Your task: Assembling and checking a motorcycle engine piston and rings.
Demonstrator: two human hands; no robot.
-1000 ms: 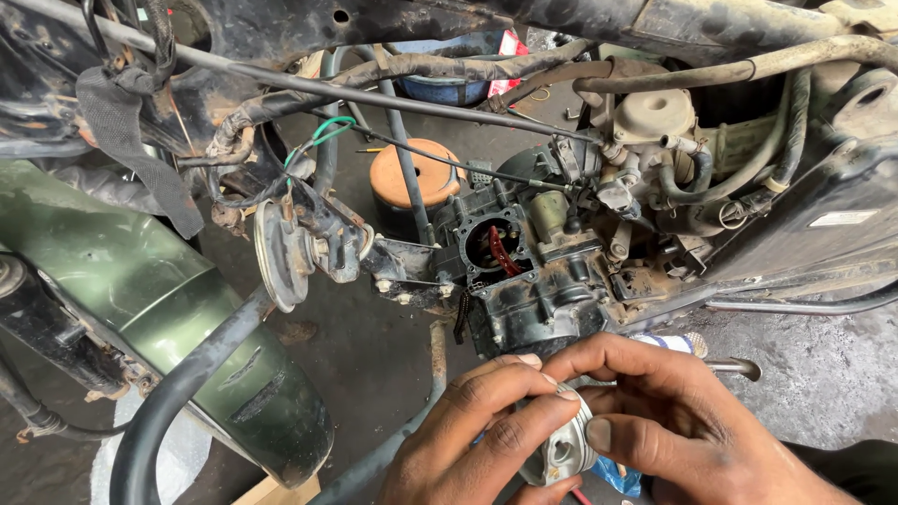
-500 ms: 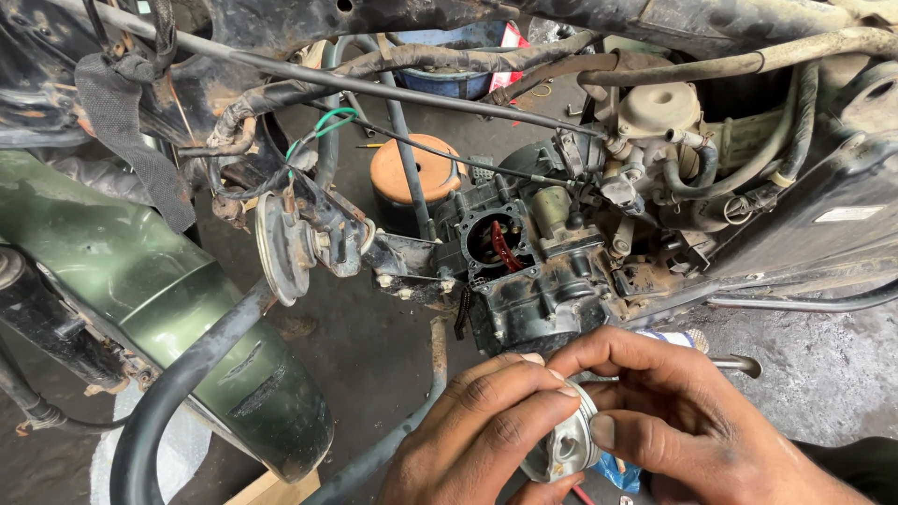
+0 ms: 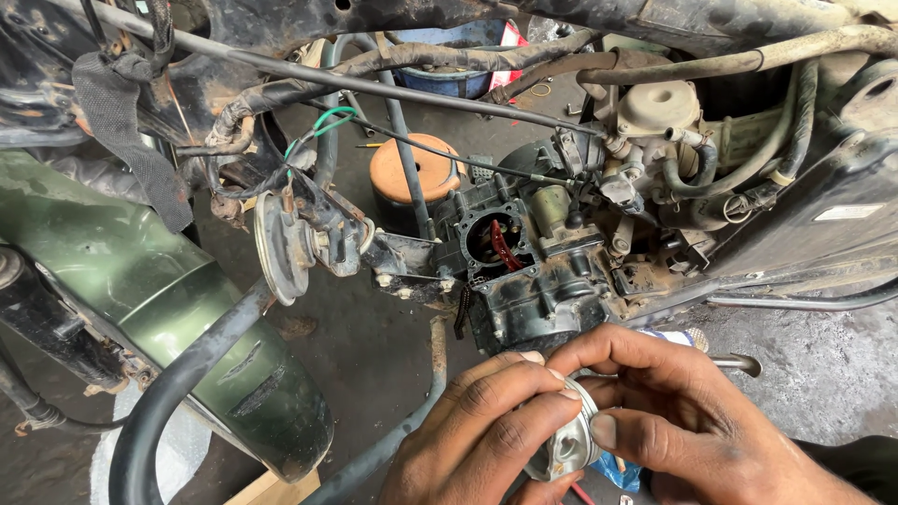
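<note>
Both hands' (image 3: 486, 435) (image 3: 687, 425) grip around piston (image 3: 568, 440)

This is a vehicle repair workshop, with a scooter stripped for work. At the centre sits a grimy black metal engine block (image 3: 533, 290), its square cylinder opening laid bare. At three o'clock a cream plastic carburettor (image 3: 659, 108) hangs among oily black rubber hoses (image 3: 687, 173). At nine o'clock a dark green painted metal body panel (image 3: 140, 309) curves downward. At twelve o'clock a round orange lid on a black container (image 3: 414, 170) stands on the stained grey concrete floor (image 3: 823, 346), which is streaked with oil.
</note>
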